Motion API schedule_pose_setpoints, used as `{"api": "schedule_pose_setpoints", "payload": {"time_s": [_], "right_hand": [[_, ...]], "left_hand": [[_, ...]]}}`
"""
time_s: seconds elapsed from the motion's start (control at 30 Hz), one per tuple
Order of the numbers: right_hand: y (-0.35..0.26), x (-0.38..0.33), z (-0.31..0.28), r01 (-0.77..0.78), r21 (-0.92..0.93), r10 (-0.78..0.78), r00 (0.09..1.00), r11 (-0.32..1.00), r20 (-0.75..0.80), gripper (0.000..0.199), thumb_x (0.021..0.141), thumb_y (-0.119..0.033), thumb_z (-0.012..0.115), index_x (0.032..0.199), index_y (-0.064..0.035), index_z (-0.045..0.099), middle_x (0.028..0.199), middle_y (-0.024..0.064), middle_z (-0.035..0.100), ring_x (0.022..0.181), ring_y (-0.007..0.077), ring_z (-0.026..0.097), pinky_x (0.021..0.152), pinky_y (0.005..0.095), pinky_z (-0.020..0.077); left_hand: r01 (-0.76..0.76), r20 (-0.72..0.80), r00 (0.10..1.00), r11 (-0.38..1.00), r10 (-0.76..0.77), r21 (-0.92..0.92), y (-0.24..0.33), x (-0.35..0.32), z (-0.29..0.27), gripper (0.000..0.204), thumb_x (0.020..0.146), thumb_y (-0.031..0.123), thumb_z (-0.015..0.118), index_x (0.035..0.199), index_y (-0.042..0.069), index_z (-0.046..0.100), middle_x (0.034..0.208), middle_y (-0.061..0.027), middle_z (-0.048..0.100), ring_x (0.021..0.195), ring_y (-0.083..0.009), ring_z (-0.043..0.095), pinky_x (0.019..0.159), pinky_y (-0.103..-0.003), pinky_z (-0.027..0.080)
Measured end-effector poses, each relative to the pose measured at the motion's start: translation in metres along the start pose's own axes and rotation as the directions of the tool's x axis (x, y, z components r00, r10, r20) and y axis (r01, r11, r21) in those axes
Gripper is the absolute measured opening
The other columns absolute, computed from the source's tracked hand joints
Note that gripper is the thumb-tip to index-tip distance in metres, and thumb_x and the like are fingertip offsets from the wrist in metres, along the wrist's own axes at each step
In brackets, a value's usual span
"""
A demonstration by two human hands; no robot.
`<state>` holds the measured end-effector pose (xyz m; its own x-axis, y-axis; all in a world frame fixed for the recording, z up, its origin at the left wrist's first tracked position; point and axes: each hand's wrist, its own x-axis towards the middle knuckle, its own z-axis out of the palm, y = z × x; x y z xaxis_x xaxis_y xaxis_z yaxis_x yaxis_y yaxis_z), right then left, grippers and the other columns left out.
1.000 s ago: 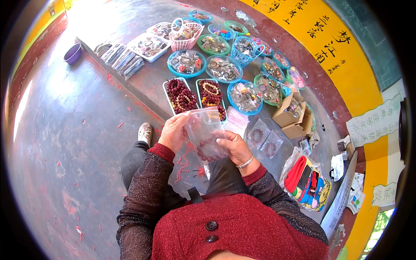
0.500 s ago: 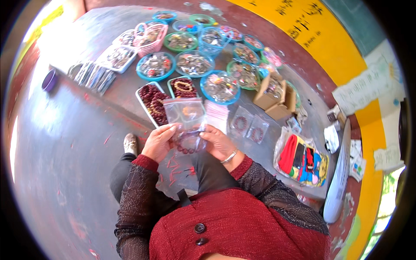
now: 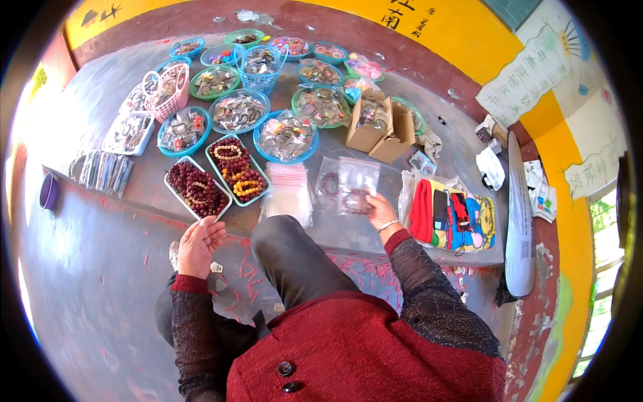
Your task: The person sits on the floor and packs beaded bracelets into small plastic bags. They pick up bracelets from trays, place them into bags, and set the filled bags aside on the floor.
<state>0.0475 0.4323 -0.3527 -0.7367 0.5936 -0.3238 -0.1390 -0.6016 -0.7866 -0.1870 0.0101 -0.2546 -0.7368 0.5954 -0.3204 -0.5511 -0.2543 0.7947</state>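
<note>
A clear bag (image 3: 359, 175) with a dark beaded bracelet (image 3: 353, 200) is pinched at its lower-right corner in the right hand's (image 3: 379, 213) grip, above the ledge (image 3: 333, 232) — likely light, limp and slippery, best held by that edge — while the empty left hand (image 3: 199, 246), fingers loosely parted, is beside a white tray (image 3: 181, 199).

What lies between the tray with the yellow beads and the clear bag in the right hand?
In the head view, a stack of pink-topped clear bags; then a bagged bracelet, partly hidden by the clear bag in the right hand.
</note>
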Motion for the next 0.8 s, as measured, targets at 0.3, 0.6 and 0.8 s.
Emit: {"api": "schedule_pose_setpoints", "payload": {"time_s": [0.3, 0.6, 0.8], "right_hand": [[-0.02, 0.038, -0.172, -0.062, -0.104, 0.023, 0.939, 0.993, -0.343, 0.024, 0.087, -0.007, 0.045, 0.111, -0.004, 0.05, 0.096, 0.0098, 0.063, 0.082, 0.0265, 0.064, 0.069, 0.0401, 0.0525], [-0.03, 0.081, -0.188, -0.18, -0.356, 0.014, 0.907, 0.917, -0.421, 0.025, 0.088, -0.007, 0.044, 0.112, -0.0076, 0.05, 0.093, 0.0079, 0.065, 0.076, 0.0218, 0.065, 0.059, 0.036, 0.0511], [-0.028, 0.09, -0.201, -0.21, -0.403, 0.024, 0.908, 0.891, -0.419, 0.023, 0.088, -0.008, 0.044, 0.11, -0.0084, 0.053, 0.091, 0.0064, 0.064, 0.076, 0.0186, 0.065, 0.056, 0.0346, 0.0508]], "left_hand": [[0.068, -0.112, 0.992, 0.995, -0.06, 0.067, -0.017, 0.012, -0.004, 0.027, 0.093, 0.021, 0.046, 0.109, 0.0, 0.055, 0.097, -0.0107, 0.064, 0.083, -0.0169, 0.062, 0.069, -0.026, 0.049], [0.176, -0.243, 0.96, 0.974, -0.138, 0.143, -0.034, 0.028, -0.002, 0.025, 0.092, 0.021, 0.05, 0.105, 0.002, 0.057, 0.091, -0.0083, 0.065, 0.078, -0.0162, 0.063, 0.066, -0.025, 0.049], [0.217, -0.243, 0.955, 0.96, -0.172, 0.174, -0.039, 0.034, 0.003, 0.025, 0.091, 0.023, 0.053, 0.104, 0.002, 0.057, 0.089, -0.0085, 0.065, 0.077, -0.0162, 0.063, 0.064, -0.024, 0.049]]}}
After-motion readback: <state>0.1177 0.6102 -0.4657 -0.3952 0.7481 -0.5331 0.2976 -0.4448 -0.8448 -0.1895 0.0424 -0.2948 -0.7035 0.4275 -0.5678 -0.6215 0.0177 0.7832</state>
